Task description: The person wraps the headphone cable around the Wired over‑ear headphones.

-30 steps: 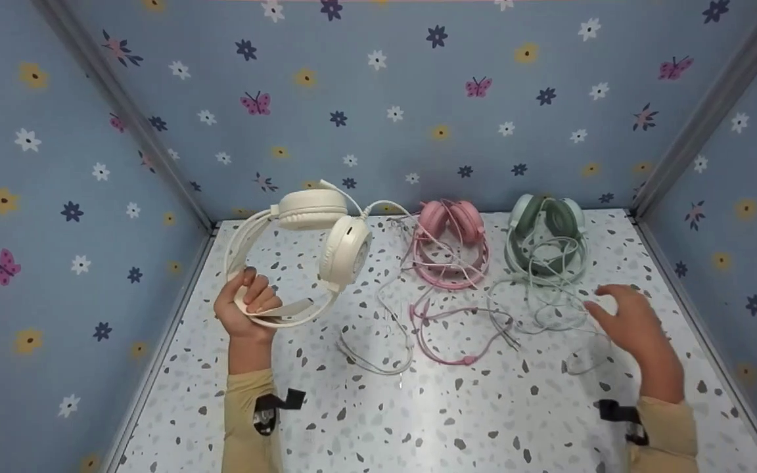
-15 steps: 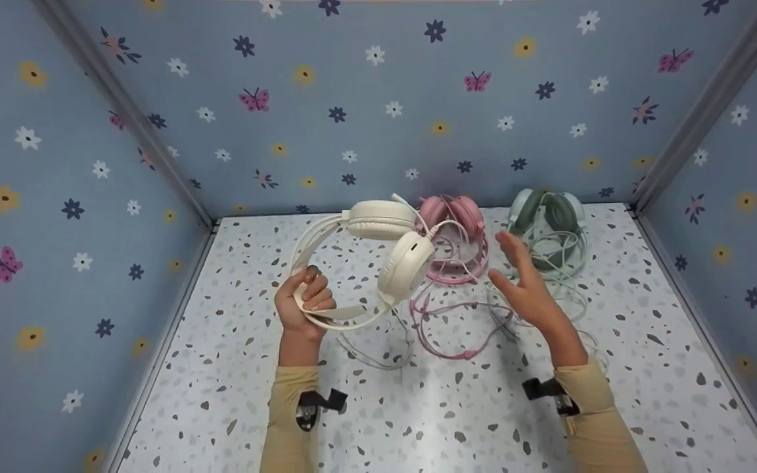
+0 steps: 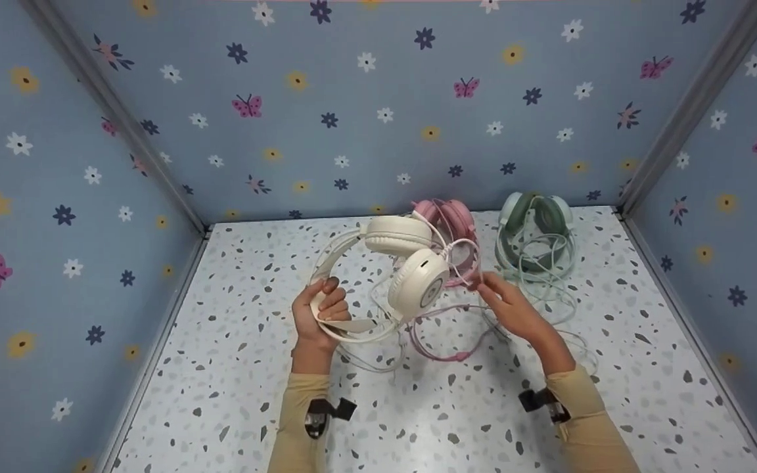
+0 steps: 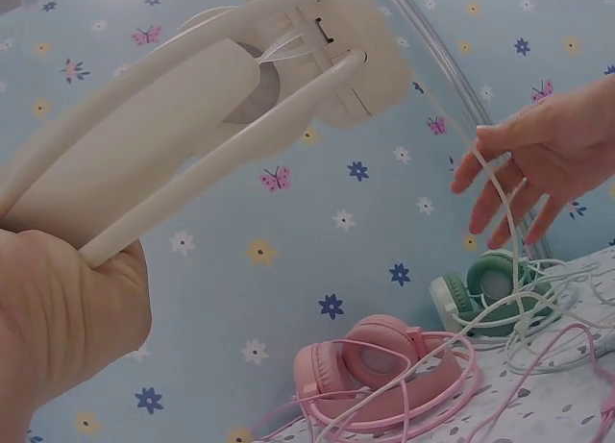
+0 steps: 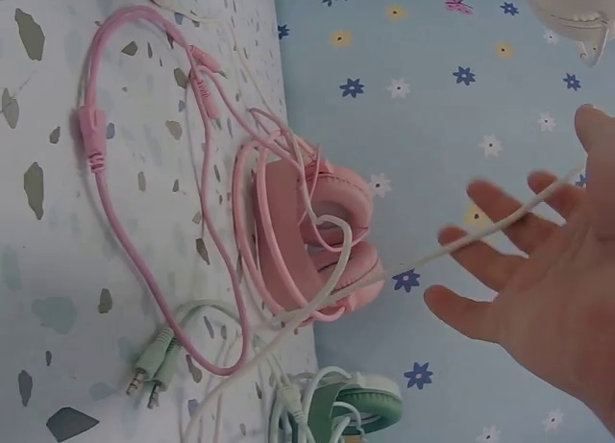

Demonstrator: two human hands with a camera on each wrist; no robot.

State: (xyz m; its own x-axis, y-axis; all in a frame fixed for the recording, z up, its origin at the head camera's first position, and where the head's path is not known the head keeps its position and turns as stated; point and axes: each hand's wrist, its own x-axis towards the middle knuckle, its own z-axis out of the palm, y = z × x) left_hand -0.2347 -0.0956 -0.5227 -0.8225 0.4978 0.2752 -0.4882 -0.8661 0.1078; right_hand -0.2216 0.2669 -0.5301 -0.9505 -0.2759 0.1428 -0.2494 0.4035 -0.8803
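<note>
A cream headset is held up above the table, its headband gripped by my left hand. In the left wrist view that hand wraps round the headband. My right hand is just right of the ear cups, beside the headset's cable. Its fingers are spread and fairly straight in the right wrist view, and the pale cable runs across them. The left wrist view shows the same cable passing by the right thumb. Behind the cream headset lies a pink headset, partly hidden.
A green headset with a tangled pale green cable stands at the back right. The pink cable loops on the speckled table. Flower-patterned walls enclose the back and both sides.
My left hand has carried the cream headset to the right and slightly down, partly in front of the pink one. My right hand has moved left to the headset's cable.
</note>
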